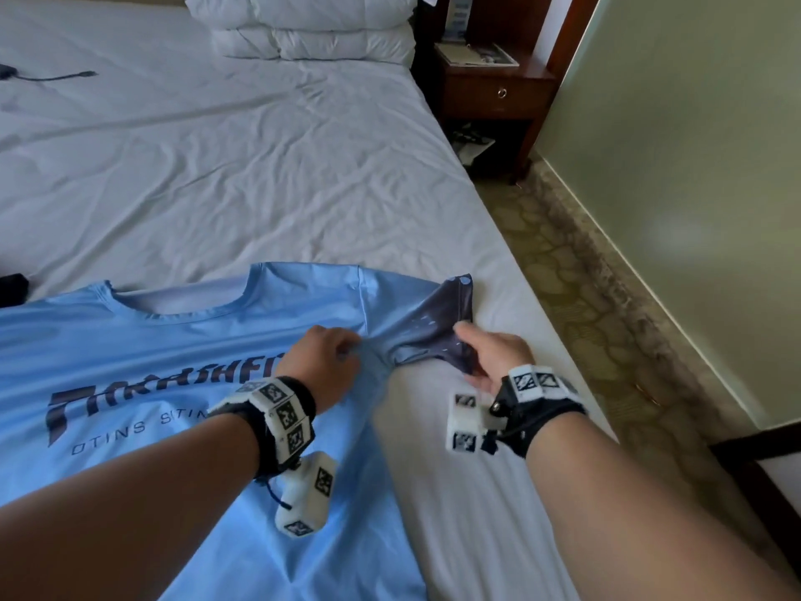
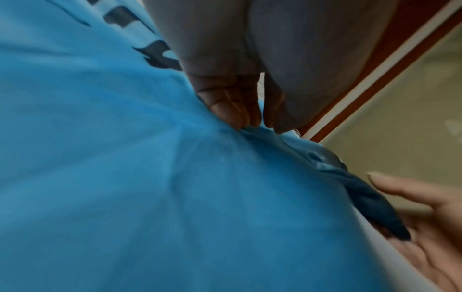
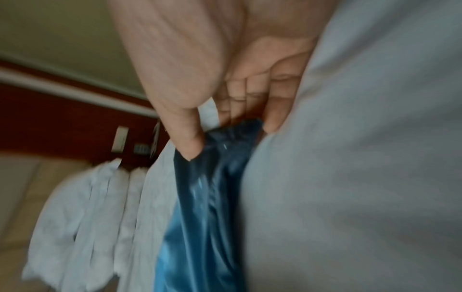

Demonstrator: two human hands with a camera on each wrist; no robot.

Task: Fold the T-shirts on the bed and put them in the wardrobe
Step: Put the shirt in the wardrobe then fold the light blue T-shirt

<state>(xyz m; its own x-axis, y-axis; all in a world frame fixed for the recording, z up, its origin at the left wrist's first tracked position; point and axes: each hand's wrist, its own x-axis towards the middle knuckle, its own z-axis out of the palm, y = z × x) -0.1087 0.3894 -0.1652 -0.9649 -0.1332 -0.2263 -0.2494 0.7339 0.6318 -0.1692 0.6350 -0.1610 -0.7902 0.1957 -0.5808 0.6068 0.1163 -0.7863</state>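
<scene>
A light blue T-shirt [image 1: 151, 383] with dark lettering lies face up on the white bed [image 1: 260, 167], collar toward the pillows. Its dark sleeve [image 1: 433, 323] is bunched near the bed's right edge. My left hand [image 1: 346, 349] pinches the blue fabric where that sleeve joins the body; the left wrist view shows its fingertips [image 2: 240, 116] gathering a fold of the T-shirt [image 2: 175, 177]. My right hand [image 1: 466, 349] holds the sleeve's end, thumb on top and fingers underneath. In the right wrist view its thumb [image 3: 187, 144] presses on the dark sleeve [image 3: 215, 168].
A folded white duvet and pillows [image 1: 303, 28] sit at the head of the bed. A dark wooden nightstand [image 1: 494, 93] stands beyond the right edge, with patterned carpet [image 1: 585, 275] and a wall alongside. A black cable [image 1: 52, 75] and a black object [image 1: 13, 288] lie far left.
</scene>
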